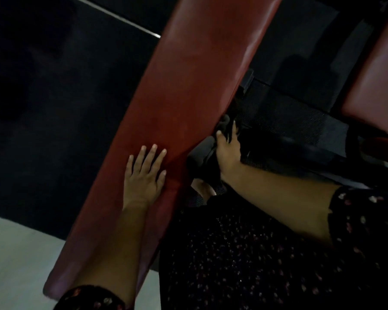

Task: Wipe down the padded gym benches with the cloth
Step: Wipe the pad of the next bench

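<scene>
Vinyl, red and faintly glossy, covers the long padded bench (188,86) that runs across the view from 7 o'clock up to 1 o'clock. A second red bench (372,81) shows at 2 o'clock, well apart from the first. Dark rubber flooring (54,86) fills the 9 to 11 o'clock side, with pale floor (14,253) at 8 o'clock. A dark floral garment (255,253) takes up the 5 o'clock corner.

The left grip (143,175) lies open, with the palm and straight, spread fingers flat on top of the pad just below centre, at about 7 o'clock from the middle. The right grip (227,153) is closed round a dark cloth (224,124), bunched against the pad's side edge a little toward 3 o'clock of centre. More of the cloth hangs below the hand.

By the look of it, the pad is firm foam under smooth, slippery vinyl. It should give slightly under pressure, and the heavy frame ought to stay put, so a flat bracing palm suits it. The cloth looks soft, light and limp. It is best held wadded in the fist, so that a thick fold meets the surface and the loose tail does not drag. The rounded side edge probably needs the cloth wrapped over it. The underside is too dark to judge.
</scene>
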A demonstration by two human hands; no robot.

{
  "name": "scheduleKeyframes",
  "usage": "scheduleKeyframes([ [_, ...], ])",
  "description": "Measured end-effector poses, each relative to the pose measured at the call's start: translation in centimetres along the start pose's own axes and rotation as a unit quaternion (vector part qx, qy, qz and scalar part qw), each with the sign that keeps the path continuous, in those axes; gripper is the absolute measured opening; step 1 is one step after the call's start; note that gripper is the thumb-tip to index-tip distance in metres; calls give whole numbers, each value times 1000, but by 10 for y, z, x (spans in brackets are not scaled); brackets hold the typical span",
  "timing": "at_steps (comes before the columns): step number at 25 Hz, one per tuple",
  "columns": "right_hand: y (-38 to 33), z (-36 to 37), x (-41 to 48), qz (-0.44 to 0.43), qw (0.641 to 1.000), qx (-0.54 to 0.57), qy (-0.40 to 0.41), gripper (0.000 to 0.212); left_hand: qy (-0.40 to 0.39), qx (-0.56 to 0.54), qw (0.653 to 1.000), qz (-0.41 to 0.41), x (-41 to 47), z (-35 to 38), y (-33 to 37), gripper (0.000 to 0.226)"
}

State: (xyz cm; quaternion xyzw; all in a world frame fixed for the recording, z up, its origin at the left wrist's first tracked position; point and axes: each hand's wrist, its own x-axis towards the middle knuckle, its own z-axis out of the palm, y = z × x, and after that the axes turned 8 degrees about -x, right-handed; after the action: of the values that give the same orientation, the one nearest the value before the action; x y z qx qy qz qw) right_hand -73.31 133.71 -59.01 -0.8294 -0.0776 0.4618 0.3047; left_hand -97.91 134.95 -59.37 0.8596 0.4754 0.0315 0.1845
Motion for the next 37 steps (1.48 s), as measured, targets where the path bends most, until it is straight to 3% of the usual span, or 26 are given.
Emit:
scheduleKeyframes([
  [5, 38, 6, -40, -33, 990, -93, -98, 84, 30, -9, 999, 3, -6, 9, -1, 54],
  [8, 19, -14, -15, -23, 990, -45, -135, 84, 53, -30, 998, -31, -5, 10, -1, 55],
  [12, -2, -26, 6, -42, 993, 20, -110, 81, 83, -48, 986, -138, -66, 16, 9, 60],
  [16, 8, 1, -27, 18, 995, -31, -88, 88, 71, 12, 984, -163, -112, 33, 6, 59],
  [19, 50, 17, -74, 61, 985, -72, -142, 84, 96, 7, 984, -153, -115, 40, 1, 60],
  [23, 50, 9, -58, 124, 970, -59, -201, 71, 104, -23, 984, -146, -118, 40, 1, 64],
  [26, 39, 3, -36, 145, 977, 2, -157, 88, 91, -22, 981, -167, -114, 38, 4, 63],
  [28, 40, 7, -50, 124, 983, 37, -129, 84, 90, -23, 982, -164, -114, 36, 5, 63],
  [30, 54, 16, -83, 115, 981, 12, -154, 76, 82, -23, 983, -164, -114, 37, 3, 63],
  [34, 106, 38, -139, 222, 949, -75, -209, 58, 107, -33, 983, -149, -116, 42, -1, 59],
  [37, 98, 31, -125, 201, 959, -29, -199, 54, 110, -24, 984, -138, -116, 40, -4, 55],
])
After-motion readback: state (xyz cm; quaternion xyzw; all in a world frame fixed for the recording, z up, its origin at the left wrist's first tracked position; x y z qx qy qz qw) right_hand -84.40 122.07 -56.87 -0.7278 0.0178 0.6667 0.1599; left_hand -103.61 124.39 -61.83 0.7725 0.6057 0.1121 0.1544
